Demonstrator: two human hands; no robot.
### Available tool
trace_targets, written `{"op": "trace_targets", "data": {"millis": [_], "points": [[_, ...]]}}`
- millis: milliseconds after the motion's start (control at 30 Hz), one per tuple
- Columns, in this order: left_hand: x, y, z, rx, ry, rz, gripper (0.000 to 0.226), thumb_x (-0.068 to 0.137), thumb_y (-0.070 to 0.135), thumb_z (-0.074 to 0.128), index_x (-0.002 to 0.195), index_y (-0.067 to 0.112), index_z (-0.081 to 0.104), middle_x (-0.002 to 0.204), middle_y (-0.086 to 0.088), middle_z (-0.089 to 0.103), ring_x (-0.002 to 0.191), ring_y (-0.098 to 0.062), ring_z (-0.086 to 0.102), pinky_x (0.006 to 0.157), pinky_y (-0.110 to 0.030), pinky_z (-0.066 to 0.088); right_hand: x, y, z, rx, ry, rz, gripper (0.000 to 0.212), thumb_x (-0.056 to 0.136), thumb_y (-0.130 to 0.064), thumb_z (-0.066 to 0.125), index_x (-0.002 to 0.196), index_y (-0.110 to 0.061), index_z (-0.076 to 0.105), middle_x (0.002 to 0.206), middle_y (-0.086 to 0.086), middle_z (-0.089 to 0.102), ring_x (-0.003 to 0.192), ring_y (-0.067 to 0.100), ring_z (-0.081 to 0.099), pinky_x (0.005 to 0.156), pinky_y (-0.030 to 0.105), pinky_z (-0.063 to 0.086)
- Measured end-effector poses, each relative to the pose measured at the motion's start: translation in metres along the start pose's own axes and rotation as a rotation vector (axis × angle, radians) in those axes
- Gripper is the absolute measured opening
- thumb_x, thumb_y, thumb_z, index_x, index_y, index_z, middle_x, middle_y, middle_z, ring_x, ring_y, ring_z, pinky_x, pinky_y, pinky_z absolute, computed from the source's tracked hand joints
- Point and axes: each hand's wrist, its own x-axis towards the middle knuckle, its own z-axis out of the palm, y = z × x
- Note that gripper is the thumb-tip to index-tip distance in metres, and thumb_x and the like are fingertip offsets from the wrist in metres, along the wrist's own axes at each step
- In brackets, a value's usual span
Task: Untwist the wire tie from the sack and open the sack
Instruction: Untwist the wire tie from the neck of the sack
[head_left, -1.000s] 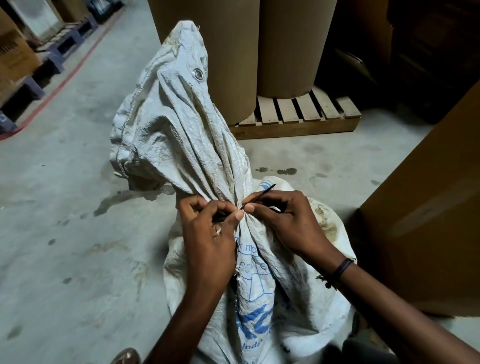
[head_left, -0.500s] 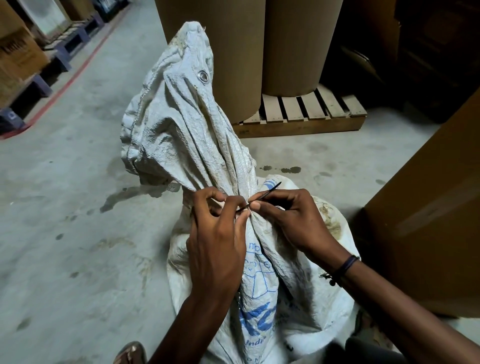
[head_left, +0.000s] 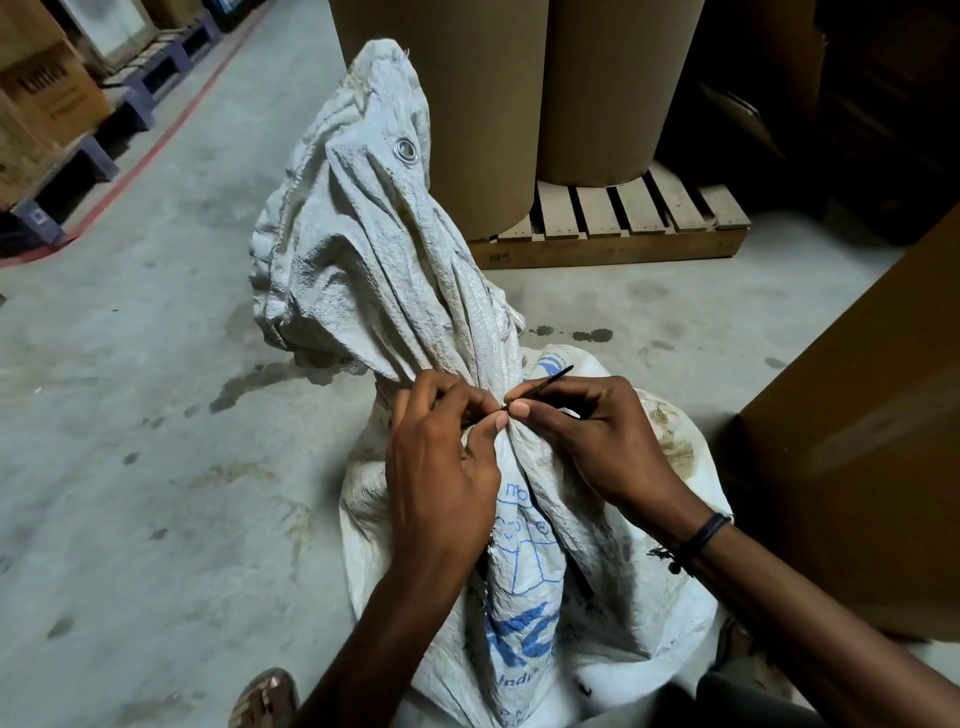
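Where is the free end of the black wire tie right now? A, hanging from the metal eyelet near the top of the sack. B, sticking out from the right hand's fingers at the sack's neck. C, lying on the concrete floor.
B: the wire tie pokes up past the right hand, pinched at the gathered neck of the sack.

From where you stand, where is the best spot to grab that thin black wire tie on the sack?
Probably by its free end: the wire tie sticks out up and to the right of the cinched neck of the sack, clear of the cloth. Come from the right, as the right hand does, pinching near the neck, while the left hand grips the gathered neck.
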Motion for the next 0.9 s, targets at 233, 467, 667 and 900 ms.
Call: {"op": "trace_targets", "data": {"millis": [233, 467, 667, 900], "points": [[0.008, -0.005, -0.003, -0.338, -0.061, -0.119, 0.01, 0.085, 0.011, 0.079, 0.085, 0.019, 0.073, 0.093, 0.01, 0.061, 0.098, -0.017, 0.064, 0.084, -0.031, 0.053, 0.003, 0.001, -0.001, -0.002, 0.012, -0.007, 0.005, 0.09, -0.015, 0.081, 0.092, -0.012, 0.085, 0.093, -0.002, 0.083, 0.091, 0.011, 0.077, 0.09, 0.035, 0.059], [0.007, -0.003, -0.006, -0.106, -0.099, -0.069, 0.008, 0.087, 0.028, 0.08, 0.089, 0.022, 0.074, 0.096, 0.009, 0.059, 0.103, -0.017, 0.056, 0.086, -0.038, 0.052, 0.0, 0.005, 0.002, 0.002, 0.019, 0.004, 0.006, 0.091, -0.015, 0.08, 0.093, -0.012, 0.085, 0.093, -0.002, 0.083, 0.092, 0.011, 0.077, 0.088, 0.032, 0.059], [0.013, -0.009, -0.006, -0.258, -0.124, -0.189, 0.007, 0.089, 0.015, 0.077, 0.084, 0.018, 0.074, 0.092, 0.004, 0.062, 0.092, -0.014, 0.063, 0.082, -0.026, 0.05, -0.001, 0.004, 0.003, 0.007, -0.006, -0.021, 0.006, 0.091, -0.016, 0.08, 0.094, -0.012, 0.085, 0.093, -0.001, 0.083, 0.091, 0.011, 0.076, 0.09, 0.038, 0.059], [0.01, -0.012, -0.008, -0.095, -0.132, -0.12, 0.006, 0.091, 0.024, 0.075, 0.085, 0.023, 0.074, 0.095, 0.005, 0.062, 0.102, -0.022, 0.058, 0.086, -0.038, 0.048, -0.001, 0.003, 0.007, -0.003, -0.009, -0.037, 0.005, 0.092, -0.014, 0.079, 0.093, -0.012, 0.084, 0.091, -0.001, 0.082, 0.09, 0.009, 0.075, 0.089, 0.037, 0.058]]}}
